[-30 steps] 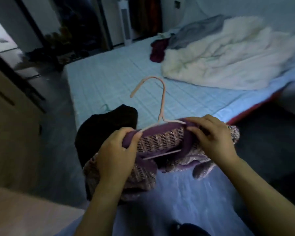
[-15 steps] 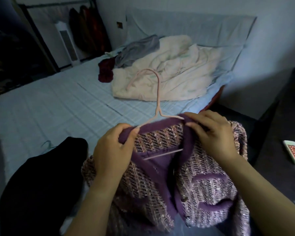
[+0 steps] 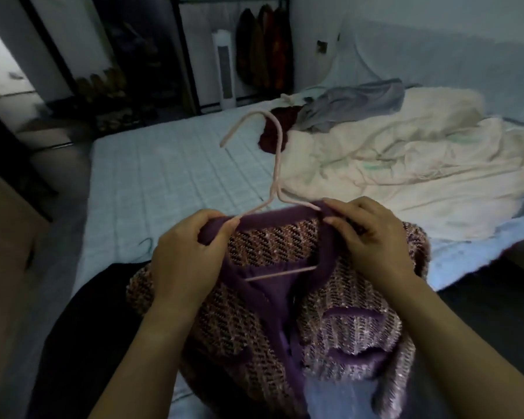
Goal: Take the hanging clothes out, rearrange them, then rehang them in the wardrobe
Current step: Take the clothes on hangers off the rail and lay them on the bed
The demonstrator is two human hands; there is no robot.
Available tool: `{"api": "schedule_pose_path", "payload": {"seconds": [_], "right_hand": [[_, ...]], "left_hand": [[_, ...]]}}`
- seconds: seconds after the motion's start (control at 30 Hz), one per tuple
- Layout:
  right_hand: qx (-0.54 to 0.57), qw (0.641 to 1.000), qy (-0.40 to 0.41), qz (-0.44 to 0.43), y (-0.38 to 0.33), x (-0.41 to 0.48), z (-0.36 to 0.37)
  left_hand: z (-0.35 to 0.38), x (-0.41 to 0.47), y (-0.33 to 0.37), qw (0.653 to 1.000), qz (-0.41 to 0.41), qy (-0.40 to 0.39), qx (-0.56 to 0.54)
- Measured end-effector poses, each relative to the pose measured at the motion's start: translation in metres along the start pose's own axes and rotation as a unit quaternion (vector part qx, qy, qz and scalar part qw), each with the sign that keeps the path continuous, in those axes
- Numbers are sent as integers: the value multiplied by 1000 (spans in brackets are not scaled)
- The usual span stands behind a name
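A purple-trimmed tweed jacket (image 3: 285, 313) hangs on a pale pink hanger (image 3: 275, 164), held up over the near edge of the bed. My left hand (image 3: 185, 261) grips the jacket's left shoulder and collar over the hanger arm. At the right side of the collar, my right hand (image 3: 372, 240) pinches the purple trim. The hanger's hook points up and left, its lower bar showing inside the open neckline. A black garment (image 3: 82, 322) lies on the bed under the jacket, at the lower left.
The bed (image 3: 170, 176) carries a rumpled cream duvet (image 3: 406, 176), a grey garment (image 3: 351, 104) and a dark red one (image 3: 276, 128). Clothes hang on a rack (image 3: 263, 55) by the far wall beside a white tower fan (image 3: 226, 68). A brown cabinet (image 3: 3, 252) stands at the left.
The view has swung left and back, bringing the rack and fan into sight. Both hands keep their hold on the collar, and the jacket hangs fuller below them than a second ago.
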State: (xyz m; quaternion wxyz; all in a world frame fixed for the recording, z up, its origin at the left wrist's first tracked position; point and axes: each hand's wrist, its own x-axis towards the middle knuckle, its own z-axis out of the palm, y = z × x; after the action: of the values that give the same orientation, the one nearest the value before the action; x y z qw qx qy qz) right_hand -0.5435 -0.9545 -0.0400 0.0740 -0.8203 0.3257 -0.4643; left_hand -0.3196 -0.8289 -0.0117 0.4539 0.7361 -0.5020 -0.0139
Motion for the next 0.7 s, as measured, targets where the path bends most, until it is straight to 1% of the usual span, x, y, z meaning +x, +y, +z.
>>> {"api": "schedule_pose_path", "payload": {"seconds": [0.13,0.27,0.43,0.6,0.7], "right_hand": [[75,994,-69,-25,12,39,81],[135,982,-112,-74,13,75,142],[218,948,-194,-125,2,92,200],[297,910,-251,-145,-41,91,255],[336,899,-254,-121,-88,106,286]], "left_hand": [[-6,25,-50,995,-76,32,52],[-11,37,-80,982,-149,74,94],[-26,18,-98,953,-222,136,155],[-60,0,-116,907,-294,175,245],[-109,18,-134,884,-273,194,326]]}}
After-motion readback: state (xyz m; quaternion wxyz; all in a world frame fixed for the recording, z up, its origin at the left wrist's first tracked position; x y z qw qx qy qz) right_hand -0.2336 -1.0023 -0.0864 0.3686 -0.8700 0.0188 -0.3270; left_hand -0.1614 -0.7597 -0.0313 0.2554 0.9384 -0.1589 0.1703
